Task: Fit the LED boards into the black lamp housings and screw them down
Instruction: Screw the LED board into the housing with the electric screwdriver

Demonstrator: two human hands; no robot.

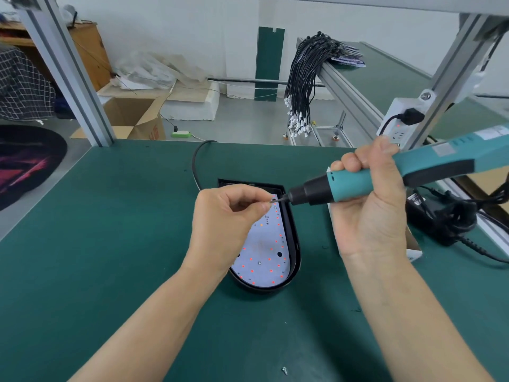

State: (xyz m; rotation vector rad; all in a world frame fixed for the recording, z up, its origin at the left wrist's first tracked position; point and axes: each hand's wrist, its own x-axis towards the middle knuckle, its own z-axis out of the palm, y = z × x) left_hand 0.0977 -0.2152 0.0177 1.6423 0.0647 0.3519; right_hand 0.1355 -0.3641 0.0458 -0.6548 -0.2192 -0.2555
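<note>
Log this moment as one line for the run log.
left hand: pinches screw at bit | right hand: grips electric screwdriver | LED board: seated in black housing

Assembly workshop, green bench mat, hanging cable bundles

Single view: head-worn, wide-angle camera. It looked forward and down from above the green bench, close over both forearms, which entered from the lower edge. Straight frame posts bowed toward the margins. The upper field took in the floor and the white wall beyond.
</note>
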